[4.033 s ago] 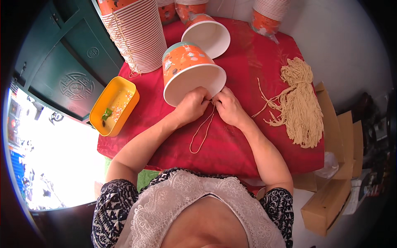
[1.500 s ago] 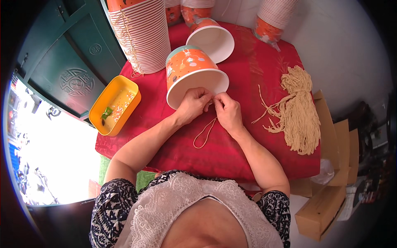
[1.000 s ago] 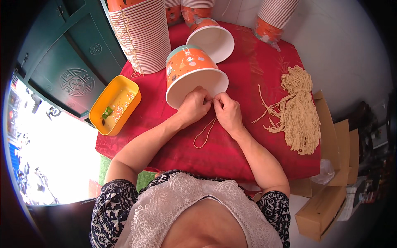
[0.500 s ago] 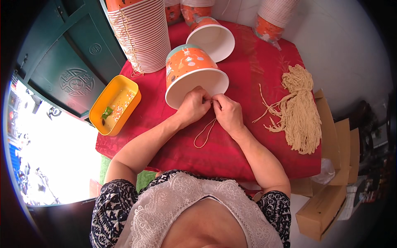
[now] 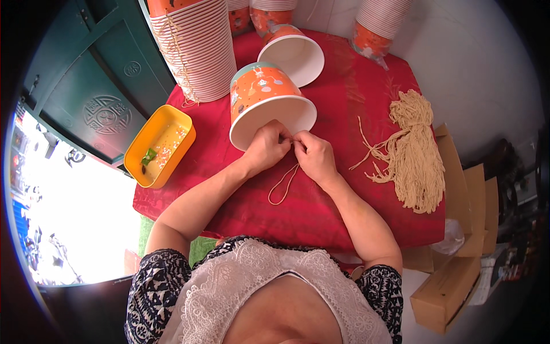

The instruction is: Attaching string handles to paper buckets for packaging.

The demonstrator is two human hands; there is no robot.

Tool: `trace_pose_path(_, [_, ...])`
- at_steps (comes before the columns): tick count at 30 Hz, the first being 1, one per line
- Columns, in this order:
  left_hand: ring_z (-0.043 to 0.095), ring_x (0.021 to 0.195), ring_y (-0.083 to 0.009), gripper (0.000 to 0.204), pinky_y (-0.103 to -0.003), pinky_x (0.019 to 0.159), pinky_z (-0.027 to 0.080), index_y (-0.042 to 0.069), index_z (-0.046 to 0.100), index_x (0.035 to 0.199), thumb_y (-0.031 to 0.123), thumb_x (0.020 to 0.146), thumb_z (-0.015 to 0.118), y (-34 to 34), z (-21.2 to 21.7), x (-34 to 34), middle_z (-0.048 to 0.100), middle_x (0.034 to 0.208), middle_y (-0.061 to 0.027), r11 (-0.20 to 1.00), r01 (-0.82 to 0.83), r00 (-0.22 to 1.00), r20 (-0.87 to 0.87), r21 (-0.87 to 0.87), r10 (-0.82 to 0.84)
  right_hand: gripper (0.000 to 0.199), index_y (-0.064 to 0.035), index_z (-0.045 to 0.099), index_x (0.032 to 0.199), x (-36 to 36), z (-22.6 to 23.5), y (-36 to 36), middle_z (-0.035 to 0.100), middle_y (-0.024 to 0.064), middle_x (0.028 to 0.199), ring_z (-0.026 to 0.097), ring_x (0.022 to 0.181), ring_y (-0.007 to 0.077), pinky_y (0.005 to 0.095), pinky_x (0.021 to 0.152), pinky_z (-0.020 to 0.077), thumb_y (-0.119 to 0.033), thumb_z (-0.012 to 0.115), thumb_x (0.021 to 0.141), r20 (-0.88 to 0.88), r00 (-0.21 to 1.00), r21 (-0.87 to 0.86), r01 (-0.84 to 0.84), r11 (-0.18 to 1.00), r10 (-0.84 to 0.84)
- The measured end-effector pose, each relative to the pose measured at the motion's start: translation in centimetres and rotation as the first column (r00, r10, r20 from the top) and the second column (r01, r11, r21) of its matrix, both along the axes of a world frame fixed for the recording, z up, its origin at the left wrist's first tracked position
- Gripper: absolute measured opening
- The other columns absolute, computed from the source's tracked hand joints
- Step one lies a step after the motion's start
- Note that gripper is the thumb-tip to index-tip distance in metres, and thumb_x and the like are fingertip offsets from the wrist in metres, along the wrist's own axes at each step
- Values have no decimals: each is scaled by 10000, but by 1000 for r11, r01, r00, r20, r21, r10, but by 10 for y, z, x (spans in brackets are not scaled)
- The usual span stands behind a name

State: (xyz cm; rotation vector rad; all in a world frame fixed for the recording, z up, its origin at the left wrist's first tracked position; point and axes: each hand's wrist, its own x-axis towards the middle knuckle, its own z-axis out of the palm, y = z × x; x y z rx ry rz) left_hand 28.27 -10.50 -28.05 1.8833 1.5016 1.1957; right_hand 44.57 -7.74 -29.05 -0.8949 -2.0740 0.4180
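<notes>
An orange paper bucket [image 5: 264, 84] lies on its side, its white rim facing me. At the lower part of its mouth my left hand [image 5: 268, 144] is closed in a pinch, fingers partly inside the rim. Right beside it my right hand [image 5: 314, 153] also pinches, the fingertips of both hands nearly meeting. A thin tan string [image 5: 276, 202] passes between them and hangs in a loop onto the red cloth below my hands. Whether the string is fixed to the bucket's rim is hidden by my fingers.
A second orange bucket [image 5: 298, 60] lies behind. A tall bucket stack [image 5: 197, 51] stands back left, above a yellow tub [image 5: 186, 150] with small bits inside. A tan string bundle [image 5: 421, 160] lies on the right of the red tablecloth [image 5: 355, 218]; cardboard boxes [image 5: 444, 292] stand beyond the edge.
Almost nothing differs. Both hands keep their pinch at the bucket's rim, with only a very slight shift of the right hand to the left.
</notes>
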Motion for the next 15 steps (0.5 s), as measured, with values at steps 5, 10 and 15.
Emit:
trace_pose_path(5, [631,794,-323,57,-399,715,506,-30,658,771,16,744,641,-1,1,3,638,832,-184,999,-11,1000,-8,34,12,69,-28,626,884,6,0,8,656,162,731,650,695,365,443,595,501,-92,609,865,-33,997,-223,-72,972,67])
trace_pose_path(10, [628,775,-291,59,-377,696,502,-27,650,793,29,776,656,0,-3,1,642,830,-158,998,-18,997,-75,54,22,101,-15,635,884,9,4,11,641,150,678,651,626,296,398,578,490,-108,596,879,-100,989,-424,-140,895,108])
trace_pose_path(15, [628,772,-249,74,-347,697,498,-28,645,811,44,801,661,1,-3,-2,646,831,-138,997,20,994,-105,76,-12,116,-9,647,877,7,6,10,648,148,683,652,625,286,393,580,493,-115,600,878,-94,991,-445,-127,886,95])
